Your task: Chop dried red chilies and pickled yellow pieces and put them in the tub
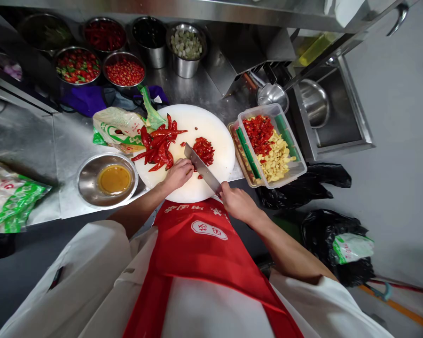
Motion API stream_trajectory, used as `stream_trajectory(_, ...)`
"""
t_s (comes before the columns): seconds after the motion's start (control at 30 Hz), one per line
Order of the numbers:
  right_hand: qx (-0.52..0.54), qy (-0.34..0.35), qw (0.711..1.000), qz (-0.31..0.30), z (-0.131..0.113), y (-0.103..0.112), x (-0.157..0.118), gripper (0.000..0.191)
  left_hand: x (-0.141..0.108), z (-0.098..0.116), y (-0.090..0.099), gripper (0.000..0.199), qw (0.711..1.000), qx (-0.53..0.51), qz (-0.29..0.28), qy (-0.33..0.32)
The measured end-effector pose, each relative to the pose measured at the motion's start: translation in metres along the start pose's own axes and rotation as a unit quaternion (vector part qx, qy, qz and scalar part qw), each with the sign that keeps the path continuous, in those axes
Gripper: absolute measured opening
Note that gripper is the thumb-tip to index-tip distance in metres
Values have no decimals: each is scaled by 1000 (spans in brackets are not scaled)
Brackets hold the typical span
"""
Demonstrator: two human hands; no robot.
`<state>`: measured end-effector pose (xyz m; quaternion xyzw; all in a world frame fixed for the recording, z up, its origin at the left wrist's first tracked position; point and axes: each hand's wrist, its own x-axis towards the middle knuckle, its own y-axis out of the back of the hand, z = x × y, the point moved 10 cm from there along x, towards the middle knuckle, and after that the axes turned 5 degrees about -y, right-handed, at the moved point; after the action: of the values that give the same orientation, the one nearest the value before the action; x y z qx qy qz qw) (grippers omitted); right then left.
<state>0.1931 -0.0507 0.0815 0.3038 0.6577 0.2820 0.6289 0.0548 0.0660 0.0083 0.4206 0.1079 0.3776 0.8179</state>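
My right hand (pixel 237 201) is closed around the handle of a cleaver (pixel 205 172), whose blade slants up and left over the round white cutting board (pixel 220 124). My left hand (pixel 179 174) rests on the board just left of the blade, its fingers curled together; what they hold, if anything, is hidden. Beyond the blade lies a small heap of chopped red chili (pixel 204 150). Whole red chilies (pixel 160 144) are piled on the board's left part, beyond my left hand. A few loose red bits lie near the blade.
Right of the board stands a clear plastic tub (pixel 292 136) with chopped red chili and yellow pieces. A steel bowl (pixel 86 180) of brownish liquid sits at the left, near an opened plastic bag (pixel 116 124). Steel pots (pixel 186 68) line the back under a metal shelf (pixel 197 10).
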Motion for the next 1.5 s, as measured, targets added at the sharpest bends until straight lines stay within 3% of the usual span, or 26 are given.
stream_trajectory(0.2,48,-19,998,-36,-5,-12,13,24,2,2,-3,24,1000,-7,-8,-12)
stream_trajectory(0.37,107,-26,994,17,-12,-5,56,27,-1,10,-5,22,999,5,-16,-29)
stream_trajectory(0.5,207,-43,973,88,28,9,61,28,-1,19,-11,18,998,45,-34,-35)
stream_trajectory(0.57,309,-74,943,102,59,3,55,31,4,17,-9,20,997,61,-28,-24)
stream_trajectory(0.67,470,-111,872,86,96,-27,46,28,22,1,6,32,996,78,28,22)
stream_trajectory(0.73,554,-118,820,85,108,-50,41,25,44,-12,12,48,994,84,46,50)
stream_trajectory(0.8,622,-115,769,87,112,-72,38,30,71,-24,9,59,994,83,29,65)
stream_trajectory(0.9,687,-105,714,88,107,-96,38,39,108,-40,0,71,993,84,-21,85)
stream_trajectory(0.97,712,-97,690,84,101,-105,41,41,119,-41,-5,72,992,86,-50,76)
stream_trajectory(1.03,730,-87,674,76,93,-108,45,42,116,-30,-11,67,993,80,-85,26)
stream_trajectory(1.17,740,-66,667,46,74,-110,55,42,77,7,-24,72,987,67,-126,-71)
stream_trajectory(1.3,730,-55,682,1,41,-110,61,39,58,17,-27,84,996,75,-41,31)
stream_trajectory(1.5,731,-42,680,-32,2,-105,74,30,60,8,-17,58,977,35,120,173)
